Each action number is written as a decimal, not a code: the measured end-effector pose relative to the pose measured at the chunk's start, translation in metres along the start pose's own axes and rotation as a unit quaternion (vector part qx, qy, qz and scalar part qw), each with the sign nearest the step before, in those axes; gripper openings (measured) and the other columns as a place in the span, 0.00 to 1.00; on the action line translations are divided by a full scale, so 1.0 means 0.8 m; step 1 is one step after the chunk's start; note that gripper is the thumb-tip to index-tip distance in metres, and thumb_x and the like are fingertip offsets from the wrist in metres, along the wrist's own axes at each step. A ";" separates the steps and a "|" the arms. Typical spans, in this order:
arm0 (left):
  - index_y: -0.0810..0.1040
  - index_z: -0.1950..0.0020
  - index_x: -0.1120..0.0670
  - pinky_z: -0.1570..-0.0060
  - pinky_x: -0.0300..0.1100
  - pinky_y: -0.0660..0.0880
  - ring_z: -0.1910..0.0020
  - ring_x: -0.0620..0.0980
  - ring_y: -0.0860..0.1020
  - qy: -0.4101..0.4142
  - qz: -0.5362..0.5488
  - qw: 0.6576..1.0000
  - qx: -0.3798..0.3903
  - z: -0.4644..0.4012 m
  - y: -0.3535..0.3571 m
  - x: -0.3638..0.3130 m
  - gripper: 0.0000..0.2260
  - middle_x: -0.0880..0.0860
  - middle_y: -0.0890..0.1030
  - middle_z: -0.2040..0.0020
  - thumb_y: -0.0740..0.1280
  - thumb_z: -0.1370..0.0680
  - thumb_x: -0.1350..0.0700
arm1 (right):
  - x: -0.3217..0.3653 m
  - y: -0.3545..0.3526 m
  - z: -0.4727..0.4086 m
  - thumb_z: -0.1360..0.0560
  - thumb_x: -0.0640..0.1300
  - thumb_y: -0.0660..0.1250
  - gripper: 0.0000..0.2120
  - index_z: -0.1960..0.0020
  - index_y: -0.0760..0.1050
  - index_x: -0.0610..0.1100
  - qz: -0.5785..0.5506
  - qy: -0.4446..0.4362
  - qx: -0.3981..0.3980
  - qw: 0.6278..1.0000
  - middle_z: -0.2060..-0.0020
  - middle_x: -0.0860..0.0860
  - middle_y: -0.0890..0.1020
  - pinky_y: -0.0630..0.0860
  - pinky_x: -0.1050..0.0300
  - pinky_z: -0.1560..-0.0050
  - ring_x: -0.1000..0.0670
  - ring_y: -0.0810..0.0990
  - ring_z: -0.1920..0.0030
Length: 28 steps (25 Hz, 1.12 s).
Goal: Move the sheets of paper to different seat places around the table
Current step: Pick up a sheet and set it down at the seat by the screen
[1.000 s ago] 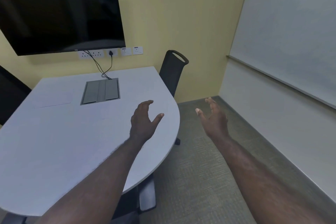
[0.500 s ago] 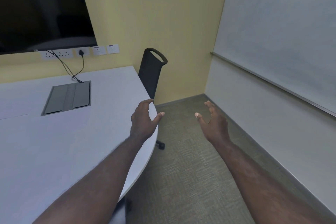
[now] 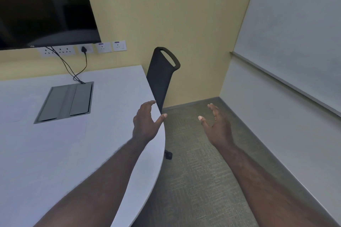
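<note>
- Left hand [image 3: 145, 125]: held out over the rounded right edge of the white table [image 3: 55, 162], fingers spread and loosely curled, thumb apart. It grips nothing.
- Right hand [image 3: 217, 127]: held out above the carpeted floor [image 3: 193, 180], clear of the table, palm turned inward, fingers open. It grips nothing.
- Sheets of paper: one faint white sheet [image 3: 60, 129] lies flat on the table just in front of the grey cable hatch [image 3: 65, 101]; the edge of a second sheet [image 3: 9, 116] shows at the far left, beside the hatch. Both are well apart from either hand.
- Black chair [image 3: 160, 77]: stands at the table's far right side, its back touching or just beside the edge; I cannot tell which.
- Dark wall screen [image 3: 42, 5]: mounted above a row of sockets [image 3: 83, 49], with cables running down to the hatch.
- Whiteboard [image 3: 295, 33]: on the right-hand wall.
</note>
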<state>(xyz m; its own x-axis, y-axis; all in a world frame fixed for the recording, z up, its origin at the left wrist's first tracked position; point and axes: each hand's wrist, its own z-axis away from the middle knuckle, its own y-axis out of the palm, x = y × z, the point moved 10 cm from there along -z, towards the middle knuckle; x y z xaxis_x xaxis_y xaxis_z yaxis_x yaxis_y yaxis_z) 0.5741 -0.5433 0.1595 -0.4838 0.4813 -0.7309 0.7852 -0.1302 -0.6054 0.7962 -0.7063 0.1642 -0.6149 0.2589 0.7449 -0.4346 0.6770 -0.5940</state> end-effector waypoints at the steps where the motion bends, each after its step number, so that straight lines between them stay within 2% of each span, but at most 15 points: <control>1: 0.68 0.29 0.49 0.33 0.53 0.66 0.32 0.49 0.70 0.000 -0.002 1.000 -0.002 -0.012 0.004 0.003 0.27 0.47 0.71 0.30 0.69 0.25 0.42 | -0.002 0.007 -0.015 0.25 0.53 0.69 0.27 0.28 0.67 0.50 -0.001 0.000 0.003 1.000 0.29 0.52 0.72 0.70 0.43 0.31 0.48 0.70 0.29; 7: 0.68 0.29 0.49 0.34 0.53 0.65 0.31 0.50 0.70 -0.024 -0.029 0.999 -0.023 -0.099 0.029 0.027 0.27 0.48 0.70 0.29 0.69 0.25 0.43 | -0.008 0.047 -0.123 0.25 0.53 0.69 0.26 0.29 0.68 0.51 -0.021 -0.016 0.022 0.999 0.29 0.51 0.71 0.69 0.44 0.30 0.49 0.69 0.29; 12: 0.67 0.29 0.49 0.33 0.55 0.66 0.31 0.50 0.70 -0.060 -0.035 0.996 -0.060 -0.166 0.055 0.042 0.27 0.47 0.70 0.29 0.70 0.25 0.43 | 0.007 0.093 -0.233 0.24 0.51 0.68 0.25 0.29 0.68 0.48 -0.038 -0.086 0.061 0.994 0.29 0.51 0.71 0.66 0.44 0.28 0.50 0.67 0.28; 16: 0.69 0.30 0.49 0.33 0.53 0.66 0.32 0.49 0.71 -0.106 -0.033 0.989 -0.102 -0.203 0.053 0.057 0.26 0.46 0.72 0.30 0.70 0.25 0.44 | 0.028 0.135 -0.307 0.24 0.51 0.67 0.25 0.29 0.69 0.45 -0.048 -0.146 0.089 0.984 0.31 0.50 0.73 0.66 0.43 0.29 0.49 0.68 0.29; 23: 0.69 0.30 0.49 0.33 0.53 0.66 0.33 0.49 0.72 -0.186 -0.064 0.966 -0.167 -0.221 0.017 0.119 0.26 0.46 0.72 0.32 0.71 0.25 0.45 | 0.071 0.236 -0.362 0.24 0.52 0.68 0.25 0.30 0.69 0.47 -0.091 -0.199 0.167 0.961 0.31 0.52 0.74 0.66 0.42 0.29 0.50 0.69 0.29; 28: 0.70 0.31 0.49 0.33 0.54 0.65 0.34 0.48 0.73 -0.208 -0.065 0.950 -0.225 -0.230 -0.025 0.164 0.24 0.45 0.73 0.32 0.71 0.25 0.46 | 0.115 0.321 -0.378 0.24 0.50 0.68 0.23 0.31 0.71 0.46 -0.121 -0.238 0.212 0.940 0.33 0.52 0.76 0.68 0.44 0.30 0.51 0.71 0.31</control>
<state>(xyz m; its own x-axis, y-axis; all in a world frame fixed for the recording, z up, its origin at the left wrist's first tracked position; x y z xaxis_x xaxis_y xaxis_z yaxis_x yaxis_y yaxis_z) 0.5659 -0.3182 0.1334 -0.6256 0.0708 -0.7770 0.7484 0.3358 -0.5720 0.8270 -0.3001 0.1717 -0.6447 -0.2740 0.7136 -0.7612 0.3154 -0.5666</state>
